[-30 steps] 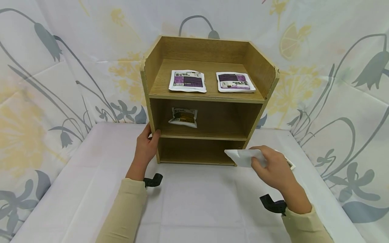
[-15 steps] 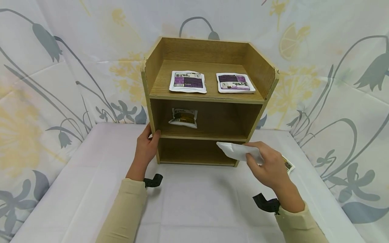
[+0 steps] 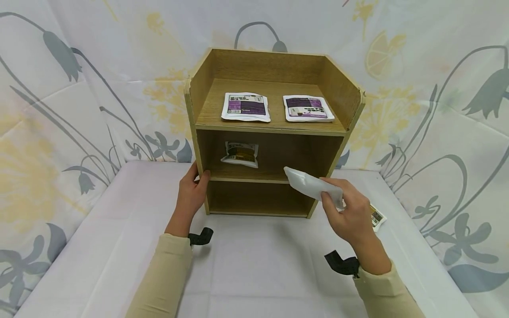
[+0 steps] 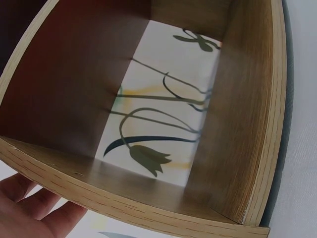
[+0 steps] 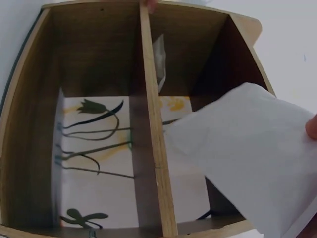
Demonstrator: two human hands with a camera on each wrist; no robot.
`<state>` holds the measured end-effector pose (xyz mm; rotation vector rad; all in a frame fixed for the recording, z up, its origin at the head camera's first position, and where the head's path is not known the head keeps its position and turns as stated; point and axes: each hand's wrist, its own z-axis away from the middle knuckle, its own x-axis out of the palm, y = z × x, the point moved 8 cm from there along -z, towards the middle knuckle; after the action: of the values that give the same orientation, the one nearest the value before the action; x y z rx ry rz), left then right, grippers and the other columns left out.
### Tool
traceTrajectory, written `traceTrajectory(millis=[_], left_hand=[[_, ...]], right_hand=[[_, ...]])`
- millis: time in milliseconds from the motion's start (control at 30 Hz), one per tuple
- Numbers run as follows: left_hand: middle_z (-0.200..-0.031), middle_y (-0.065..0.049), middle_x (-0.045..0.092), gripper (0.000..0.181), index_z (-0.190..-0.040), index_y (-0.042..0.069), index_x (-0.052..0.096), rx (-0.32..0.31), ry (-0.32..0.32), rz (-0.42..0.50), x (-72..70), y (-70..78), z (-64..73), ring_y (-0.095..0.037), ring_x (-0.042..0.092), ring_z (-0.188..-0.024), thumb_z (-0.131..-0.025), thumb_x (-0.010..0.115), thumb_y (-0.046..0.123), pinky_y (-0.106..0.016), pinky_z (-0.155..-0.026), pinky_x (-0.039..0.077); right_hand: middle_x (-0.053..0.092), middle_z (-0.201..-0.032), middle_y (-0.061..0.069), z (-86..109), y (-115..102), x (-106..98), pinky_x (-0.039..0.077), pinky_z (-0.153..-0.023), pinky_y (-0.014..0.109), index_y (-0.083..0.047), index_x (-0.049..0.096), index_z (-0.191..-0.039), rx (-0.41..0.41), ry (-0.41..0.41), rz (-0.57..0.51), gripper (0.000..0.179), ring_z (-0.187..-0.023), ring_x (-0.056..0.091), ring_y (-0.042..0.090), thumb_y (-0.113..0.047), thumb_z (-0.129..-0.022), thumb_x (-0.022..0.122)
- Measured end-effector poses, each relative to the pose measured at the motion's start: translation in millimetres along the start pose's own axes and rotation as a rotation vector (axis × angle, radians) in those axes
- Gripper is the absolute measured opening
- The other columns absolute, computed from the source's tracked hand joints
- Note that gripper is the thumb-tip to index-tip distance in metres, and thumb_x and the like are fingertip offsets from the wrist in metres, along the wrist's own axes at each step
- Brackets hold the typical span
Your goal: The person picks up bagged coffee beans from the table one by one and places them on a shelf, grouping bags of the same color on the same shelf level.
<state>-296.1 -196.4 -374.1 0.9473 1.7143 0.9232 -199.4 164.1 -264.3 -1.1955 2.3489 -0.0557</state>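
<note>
A wooden shelf unit [image 3: 264, 130] with three levels stands at the back of the table. My left hand [image 3: 190, 192] grips its left side panel, thumb at the front edge; in the left wrist view the fingers [image 4: 59, 218] lie along the panel's outside. My right hand [image 3: 351, 212] pinches a white flat packet [image 3: 308, 183] by its right end, held tilted in front of the unit's right half. The right wrist view shows the packet's plain white face [image 5: 252, 148] overlapping the middle compartment. A gold-labelled packet [image 3: 240, 153] leans inside the middle compartment, on the left.
Two purple-labelled packets [image 3: 245, 106] lie side by side on the top level. Another packet [image 3: 377, 218] lies on the white-covered table [image 3: 254, 265], partly hidden behind my right hand. Floral cloth [image 3: 99, 66] hangs behind and at both sides.
My right hand has moved left with the white packet, whose far end has risen from the bottom compartment's height to the middle one's. The left hand stays on the side panel.
</note>
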Motion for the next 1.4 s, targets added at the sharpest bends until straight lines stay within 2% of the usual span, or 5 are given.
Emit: traceTrajectory(millis=[267,600,867,1200,1400], left_hand=[[-0.151,-0.011,0.042,0.057,-0.153,0.022,0.031,0.008,0.001,-0.006,0.1,-0.7,-1.0,-0.035,0.052,-0.129,-0.1,0.042,0.042,-0.053,-0.099,0.048],[-0.151,-0.011,0.042,0.058,-0.153,0.022,0.029,0.001,-0.002,-0.004,0.2,-0.7,-0.7,-0.036,0.053,-0.128,-0.101,0.042,0.041,-0.054,-0.099,0.048],[-0.151,-0.011,0.042,0.058,-0.153,0.022,0.029,0.008,0.001,0.003,0.4,-1.8,-1.7,-0.036,0.053,-0.127,-0.1,0.043,0.042,-0.053,-0.099,0.049],[-0.15,-0.012,0.043,0.057,-0.153,0.022,0.031,0.019,0.005,0.004,-0.8,-0.5,-1.3,-0.037,0.055,-0.125,-0.1,0.043,0.041,-0.053,-0.098,0.049],[-0.15,-0.012,0.044,0.057,-0.153,0.021,0.031,0.021,0.004,0.006,-0.6,0.0,-0.8,-0.036,0.055,-0.125,-0.1,0.043,0.04,-0.053,-0.098,0.049]], right_hand=[[0.071,-0.105,0.016,-2.1,3,4,0.042,-0.086,0.004,-0.003,0.069,-0.114,0.043,0.032,-0.003,0.033,-0.086,0.068,0.03,-0.002,-0.081,0.063],[0.067,-0.115,0.017,-0.3,6,17,0.037,-0.1,0.006,-0.004,0.063,-0.123,0.039,0.012,0.058,0.038,-0.101,0.064,0.031,0.004,-0.086,0.063],[0.066,-0.119,0.013,0.9,3,31,0.055,-0.085,0.043,-0.003,0.062,-0.124,-0.006,-0.055,0.14,0.036,-0.107,0.066,0.029,-0.001,-0.089,0.06],[0.066,-0.12,0.012,2.4,-1,51,0.056,-0.084,0.047,-0.009,0.067,-0.122,-0.075,-0.201,0.217,0.043,-0.105,0.066,0.031,-0.002,-0.082,0.055],[0.066,-0.119,0.014,4.1,-2,60,0.055,-0.085,0.049,-0.008,0.068,-0.121,-0.101,-0.21,0.225,0.047,-0.106,0.065,0.035,0.002,-0.076,0.062]])
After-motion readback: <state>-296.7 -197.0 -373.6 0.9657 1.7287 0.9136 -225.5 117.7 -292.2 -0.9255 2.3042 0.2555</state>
